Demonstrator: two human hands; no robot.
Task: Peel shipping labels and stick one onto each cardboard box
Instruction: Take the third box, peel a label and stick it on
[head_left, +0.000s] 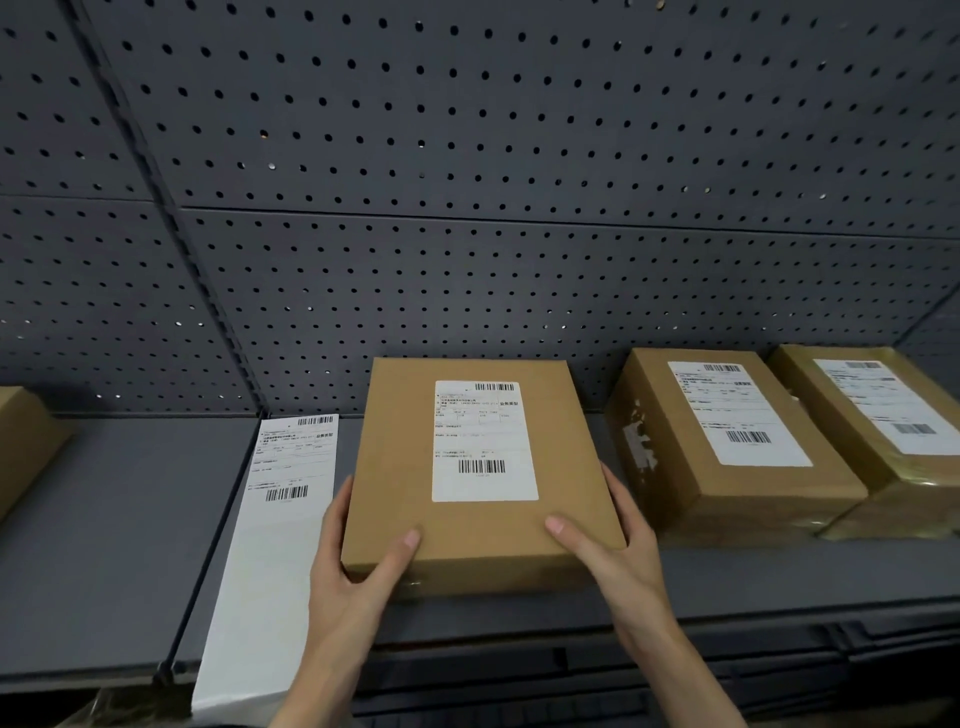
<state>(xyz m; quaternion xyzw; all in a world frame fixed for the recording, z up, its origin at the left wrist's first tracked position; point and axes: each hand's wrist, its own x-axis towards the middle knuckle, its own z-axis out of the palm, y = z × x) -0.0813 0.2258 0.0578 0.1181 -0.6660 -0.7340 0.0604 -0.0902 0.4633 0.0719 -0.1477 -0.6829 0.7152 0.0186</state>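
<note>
While both hands clasp the middle box (483, 478) by its near corners, the step in hand looks like shifting a finished parcel, since a shipping label (484, 441) already lies flat on its top face. The left hand (358, 566) wraps the near left corner with its thumb laid over the top edge and its fingers tucked along the side; the right hand (610, 545) mirrors it at the near right corner, thumb on top, fingers down the right flank. Neither hand pinches a label. To do this well, I would keep the box level, hold it by the edges so the thumbs stay clear of the print, and set it square beside the others on the grey shelf (130, 545) without scuffing the sticker. It would also pay to rub down any lifted corner first, though none shows from here. Counting up: four cardboard boxes are in view, namely the held one, a second box (727, 452) just to its right, a third box (872, 431) touching that one at the far right, and a fourth box (26, 441) cut off by the left border, whose top I cannot see. Three labels are stuck down, one per visible top. One label strip (275, 545) lies left of the held box, with a single printed label at its far end and blank backing nearer.
</note>
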